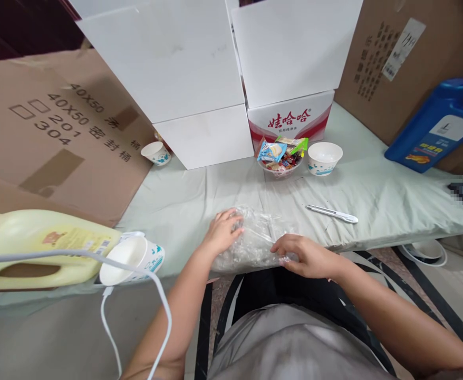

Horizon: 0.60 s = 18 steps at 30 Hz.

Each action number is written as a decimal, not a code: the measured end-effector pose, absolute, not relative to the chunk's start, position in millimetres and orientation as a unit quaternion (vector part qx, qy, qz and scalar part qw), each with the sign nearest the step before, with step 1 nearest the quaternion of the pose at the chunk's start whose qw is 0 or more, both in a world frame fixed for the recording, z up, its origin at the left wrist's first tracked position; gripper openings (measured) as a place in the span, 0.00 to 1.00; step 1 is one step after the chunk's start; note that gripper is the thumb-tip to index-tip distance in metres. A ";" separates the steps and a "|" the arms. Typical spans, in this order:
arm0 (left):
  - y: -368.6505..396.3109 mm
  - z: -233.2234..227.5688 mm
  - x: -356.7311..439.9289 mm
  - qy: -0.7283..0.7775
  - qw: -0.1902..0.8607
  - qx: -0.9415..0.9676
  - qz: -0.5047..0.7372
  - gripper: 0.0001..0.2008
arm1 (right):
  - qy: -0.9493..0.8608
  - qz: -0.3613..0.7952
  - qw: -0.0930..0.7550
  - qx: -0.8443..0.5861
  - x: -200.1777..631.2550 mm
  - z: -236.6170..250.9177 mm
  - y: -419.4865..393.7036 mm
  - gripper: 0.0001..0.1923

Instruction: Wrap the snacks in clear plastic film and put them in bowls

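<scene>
A crumpled sheet of clear plastic wrap lies at the front edge of the cloth-covered surface, between my two hands. My left hand rests on its left side with the fingers spread over the plastic. At its right edge, my right hand has curled fingers and thumb with some of the plastic between them. Whether anything lies inside or under the wrap, I cannot tell. A white pen lies beyond my right hand. Farther back are a bowl of wrapped snacks and a white paper cup.
White boxes stand at the back, with brown cartons on both sides. A blue bottle leans at the right. At the left are a yellow jug, a tilted paper cup and a white cable. Another paper cup stands farther back.
</scene>
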<state>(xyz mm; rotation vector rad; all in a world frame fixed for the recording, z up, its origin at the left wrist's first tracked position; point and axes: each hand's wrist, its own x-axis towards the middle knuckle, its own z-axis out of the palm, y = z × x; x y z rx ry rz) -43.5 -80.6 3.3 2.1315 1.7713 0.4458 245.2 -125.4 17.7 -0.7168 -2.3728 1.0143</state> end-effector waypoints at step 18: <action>-142.2 24.3 -41.6 0.516 0.283 0.800 0.119 0.04 | -0.862 0.315 0.162 -0.362 273.9 12.8 -120.9 0.02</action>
